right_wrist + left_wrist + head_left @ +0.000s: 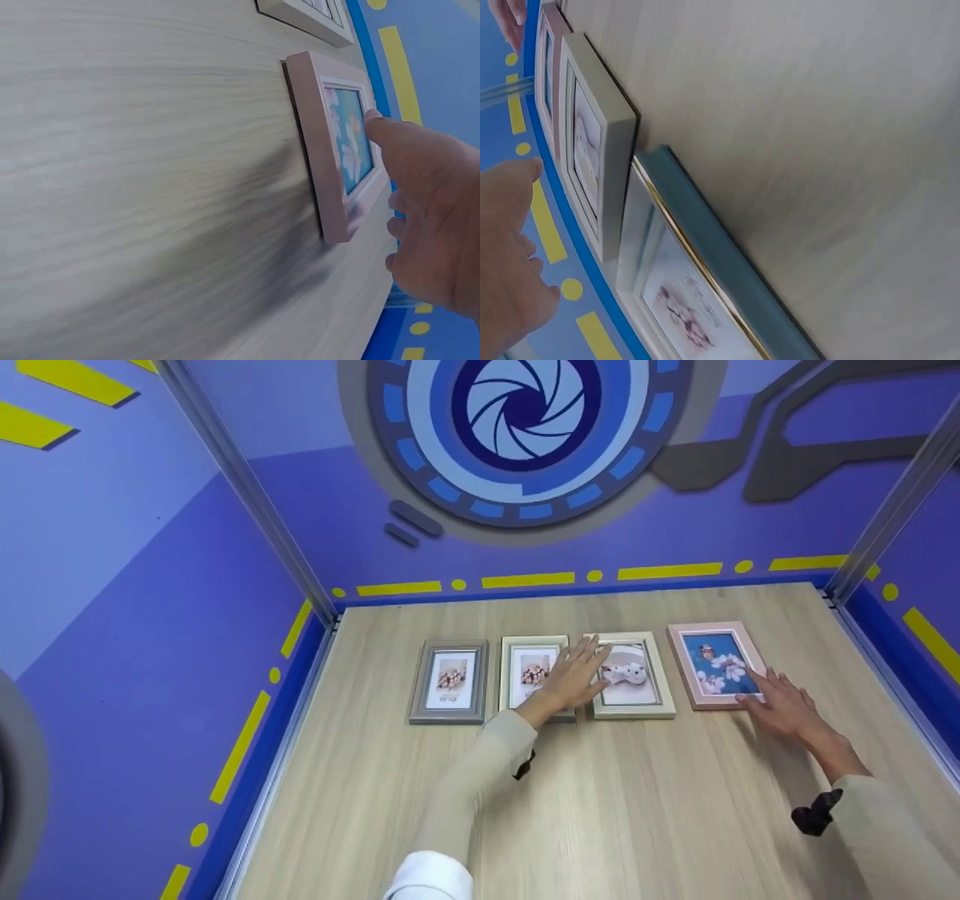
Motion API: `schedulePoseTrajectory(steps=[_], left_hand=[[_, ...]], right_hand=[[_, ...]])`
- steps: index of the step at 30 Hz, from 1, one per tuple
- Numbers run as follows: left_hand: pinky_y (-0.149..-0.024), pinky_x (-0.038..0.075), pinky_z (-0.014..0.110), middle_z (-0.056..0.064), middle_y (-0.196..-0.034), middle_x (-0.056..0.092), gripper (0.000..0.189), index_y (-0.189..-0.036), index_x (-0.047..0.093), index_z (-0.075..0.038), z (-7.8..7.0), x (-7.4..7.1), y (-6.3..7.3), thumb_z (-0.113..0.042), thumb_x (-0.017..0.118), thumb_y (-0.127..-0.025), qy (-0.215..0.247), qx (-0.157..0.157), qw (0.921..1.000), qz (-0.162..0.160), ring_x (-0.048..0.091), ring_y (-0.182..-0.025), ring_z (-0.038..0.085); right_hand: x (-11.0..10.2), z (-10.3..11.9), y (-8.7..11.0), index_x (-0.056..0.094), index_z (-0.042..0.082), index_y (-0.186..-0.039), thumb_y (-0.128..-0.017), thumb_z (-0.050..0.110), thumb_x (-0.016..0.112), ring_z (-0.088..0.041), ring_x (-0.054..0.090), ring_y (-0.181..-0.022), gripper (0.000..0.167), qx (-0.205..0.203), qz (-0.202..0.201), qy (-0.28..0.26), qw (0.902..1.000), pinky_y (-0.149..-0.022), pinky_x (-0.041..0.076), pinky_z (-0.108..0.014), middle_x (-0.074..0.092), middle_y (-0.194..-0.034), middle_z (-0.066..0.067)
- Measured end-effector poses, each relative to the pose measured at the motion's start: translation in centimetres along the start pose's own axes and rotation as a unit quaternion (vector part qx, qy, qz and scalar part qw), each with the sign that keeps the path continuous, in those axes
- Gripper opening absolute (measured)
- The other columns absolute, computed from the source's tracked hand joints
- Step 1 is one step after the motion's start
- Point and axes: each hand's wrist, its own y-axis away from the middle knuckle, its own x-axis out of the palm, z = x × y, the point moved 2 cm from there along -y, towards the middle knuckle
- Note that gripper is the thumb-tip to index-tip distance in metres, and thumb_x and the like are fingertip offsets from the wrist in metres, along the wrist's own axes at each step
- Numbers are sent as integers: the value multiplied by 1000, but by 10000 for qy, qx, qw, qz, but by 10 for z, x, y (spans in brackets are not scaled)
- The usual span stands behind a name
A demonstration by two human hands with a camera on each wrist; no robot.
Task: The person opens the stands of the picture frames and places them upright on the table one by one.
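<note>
My left hand (pixel 574 675), fingers straight, is over the gap between two cream picture frames and overlaps both in the head view. The left one of them, a picture frame (pixel 508 675) with a gold inner edge, shows a teal side (pixel 720 240) in the left wrist view. A cream picture frame (pixel 664 708) beside it holds a photo with round white shapes. On the right lies a pink picture frame (pixel 679 660) with a blossom picture. My right hand (pixel 784 709) is at its lower right corner, thumb (pixel 375 124) extended over the front and fingers along the right side.
A grey picture frame (pixel 417 682) lies at the left end of the row. All the frames lie face up on a wood-grain table (pixel 600 810), with blue-purple panels (pixel 300 495) around its back and sides.
</note>
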Motion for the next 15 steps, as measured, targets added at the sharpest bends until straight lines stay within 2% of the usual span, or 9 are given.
schedulePoseTrajectory(steps=[6,9,11,12,15], left_hand=[[-128,25,45,10,-170,25,65,-163,26,-16,-28,0,-13,-41,46,-107,528,164,9985,-22,26,-157,28],[-127,27,44,14,-167,30,65,-162,27,-10,-41,0,-17,-33,51,-106,1317,197,9911,-84,30,-155,30],[-127,28,38,16,-165,34,65,-161,29,-7,-49,1,-18,-28,54,-105,2102,169,9775,-55,34,-153,28],[-126,29,35,16,-164,36,64,-160,30,-6,-53,2,-18,-27,54,-104,2498,106,9682,-8,36,-152,27],[-123,31,27,15,-162,41,63,-160,32,-7,-67,0,-23,-26,55,-104,3531,-205,9352,150,41,-149,24]], right_hand=[[7,-5,-2,20,-14,-153,-108,46,40,-66,3,-145,78,229,27,-42,9997,-115,4,-79,4,-153,-51],[11,-4,-3,22,-15,-153,-108,48,38,-66,4,-145,79,254,-7,-58,9997,-116,6,-78,5,-154,-50],[14,-3,-5,23,-17,-152,-108,48,38,-66,6,-145,79,271,10,-51,9996,-116,7,-77,6,-154,-50],[16,-2,-5,23,-17,-151,-108,48,39,-66,6,-145,80,289,26,-40,9996,-116,8,-77,6,-154,-50],[14,-2,-6,26,-20,-149,-108,47,40,-66,8,-144,80,396,26,-4,9992,-117,10,-76,8,-154,-49]])
